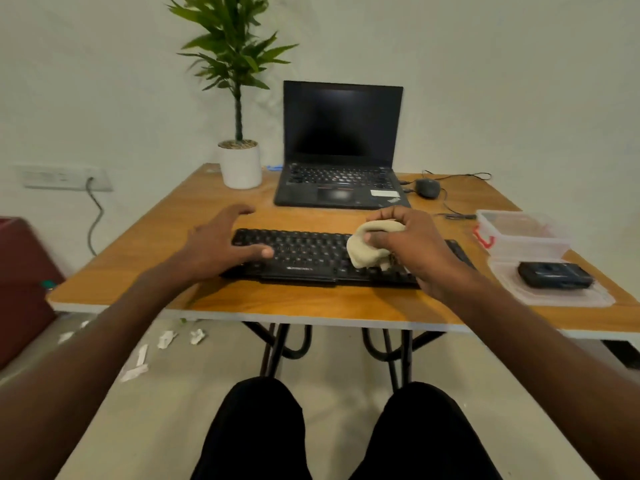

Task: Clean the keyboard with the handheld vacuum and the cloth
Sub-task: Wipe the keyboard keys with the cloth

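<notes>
A black keyboard (pixel 308 254) lies across the wooden table (pixel 311 303) near its front edge. My right hand (pixel 419 247) grips a crumpled beige cloth (pixel 363 251) and holds it down on the keyboard's right half. My left hand (pixel 221 240) hovers over the keyboard's left end with its fingers spread, the thumb reaching over the keys. A black handheld vacuum (pixel 554 275) lies on a clear plastic lid (pixel 568 296) at the table's right edge, away from both hands.
An open black laptop (pixel 341 147) stands behind the keyboard. A potted plant (pixel 239 161) is at the back left, a mouse (pixel 427 187) with cables at the back right. A clear plastic box (pixel 519 230) sits at the right. Paper scraps (pixel 166 339) litter the floor.
</notes>
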{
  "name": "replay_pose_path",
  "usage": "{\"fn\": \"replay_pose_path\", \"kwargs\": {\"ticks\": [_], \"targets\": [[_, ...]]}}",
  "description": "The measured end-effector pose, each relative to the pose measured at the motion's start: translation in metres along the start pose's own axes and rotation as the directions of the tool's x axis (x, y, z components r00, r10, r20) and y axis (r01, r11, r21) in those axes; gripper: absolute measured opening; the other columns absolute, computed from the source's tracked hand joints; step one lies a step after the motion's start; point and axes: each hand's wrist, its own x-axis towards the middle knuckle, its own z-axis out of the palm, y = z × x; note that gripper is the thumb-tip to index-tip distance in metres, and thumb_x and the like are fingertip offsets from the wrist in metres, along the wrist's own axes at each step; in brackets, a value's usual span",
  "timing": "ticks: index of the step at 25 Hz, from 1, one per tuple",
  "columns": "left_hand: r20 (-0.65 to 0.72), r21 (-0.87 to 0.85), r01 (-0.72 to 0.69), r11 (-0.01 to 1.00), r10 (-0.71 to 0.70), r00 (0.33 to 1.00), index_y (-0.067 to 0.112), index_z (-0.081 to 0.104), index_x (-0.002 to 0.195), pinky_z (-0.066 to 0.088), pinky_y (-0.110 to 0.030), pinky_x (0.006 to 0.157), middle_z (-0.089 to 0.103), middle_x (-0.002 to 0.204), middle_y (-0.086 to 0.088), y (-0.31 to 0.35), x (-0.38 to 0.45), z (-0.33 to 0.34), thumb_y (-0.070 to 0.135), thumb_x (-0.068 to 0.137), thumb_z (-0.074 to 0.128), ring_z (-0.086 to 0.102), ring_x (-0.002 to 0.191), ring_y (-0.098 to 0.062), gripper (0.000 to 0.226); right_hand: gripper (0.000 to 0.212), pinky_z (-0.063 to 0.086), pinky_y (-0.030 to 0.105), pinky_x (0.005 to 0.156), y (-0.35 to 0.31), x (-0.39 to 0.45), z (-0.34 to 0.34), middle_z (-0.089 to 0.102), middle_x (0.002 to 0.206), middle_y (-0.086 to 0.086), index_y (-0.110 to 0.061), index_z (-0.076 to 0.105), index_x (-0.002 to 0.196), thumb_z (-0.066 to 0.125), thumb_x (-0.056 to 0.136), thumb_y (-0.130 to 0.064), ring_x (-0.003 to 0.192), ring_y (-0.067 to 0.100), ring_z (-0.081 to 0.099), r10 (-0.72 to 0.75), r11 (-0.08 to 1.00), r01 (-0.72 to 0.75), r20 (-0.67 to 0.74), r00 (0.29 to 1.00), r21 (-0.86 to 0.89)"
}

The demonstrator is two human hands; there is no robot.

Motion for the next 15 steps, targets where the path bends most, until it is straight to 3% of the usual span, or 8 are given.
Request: {"fn": "replay_pose_path", "kwargs": {"ticks": [3, 7, 11, 13, 15], "targets": [[0.24, -0.171, 0.117, 0.978, -0.074, 0.968, 0.035, 0.013, 0.165, 0.026, -0.046, 0.126, 0.016, 0.175, 0.003, -0.044, -0.011, -0.014, 0.095, 0.035, 0.079, 0.018, 0.16, -0.022, 0.158, 0.026, 0.058, 0.041, 0.063, -0.014, 0.014, 0.043, 0.075, 0.096, 0.013, -0.01, 0.073, 0.107, 0.083, 0.083, -0.01, 0.076, 0.026, 0.071, -0.041, 0.999, 0.039, 0.092, 0.995, 0.032], [0.344, -0.154, 0.128, 0.98, -0.068, 0.936, 0.05, 0.005, 0.163, 0.026, -0.05, 0.128, 0.016, 0.175, 0.007, -0.059, 0.005, -0.014, 0.087, 0.038, 0.088, 0.023, 0.158, -0.022, 0.155, 0.02, 0.061, 0.035, 0.07, -0.025, 0.038, 0.098, 0.077, 0.093, -0.002, -0.018, 0.079, 0.096, 0.086, 0.079, -0.013, 0.086, 0.016, 0.074, -0.245, 0.955, 0.271, 0.192, 0.95, -0.123], [0.31, -0.062, 0.104, 0.993, -0.08, 0.948, 0.066, 0.005, 0.155, 0.031, -0.057, 0.123, 0.035, 0.166, 0.007, -0.068, 0.014, -0.008, 0.089, 0.036, 0.088, 0.037, 0.148, -0.03, 0.147, 0.021, 0.056, 0.026, 0.08, -0.037, 0.055, 0.142, 0.076, 0.093, -0.009, -0.021, 0.08, 0.097, 0.086, 0.078, -0.015, 0.09, 0.002, 0.068, -0.444, 0.82, 0.517, 0.295, 0.846, -0.248], [0.267, -0.055, 0.094, 0.994, -0.076, 0.961, 0.067, 0.004, 0.154, 0.026, -0.061, 0.124, 0.035, 0.166, 0.011, -0.072, 0.012, -0.003, 0.086, 0.038, 0.091, 0.032, 0.152, -0.032, 0.146, 0.024, 0.054, 0.025, 0.077, -0.04, 0.056, 0.157, 0.076, 0.094, -0.008, -0.023, 0.08, 0.099, 0.087, 0.077, -0.018, 0.088, 0.002, 0.068, -0.434, 0.777, 0.566, 0.418, 0.799, -0.275], [0.227, -0.079, 0.084, 0.993, -0.064, 0.972, 0.065, 0.006, 0.154, 0.026, -0.062, 0.123, 0.036, 0.166, 0.013, -0.073, 0.011, -0.001, 0.084, 0.039, 0.093, 0.031, 0.152, -0.033, 0.145, 0.027, 0.054, 0.028, 0.076, -0.042, 0.053, 0.164, 0.076, 0.096, -0.008, -0.025, 0.081, 0.102, 0.087, 0.077, -0.016, 0.088, 0.007, 0.068, -0.39, 0.652, 0.658, 0.578, 0.717, -0.377]]}}
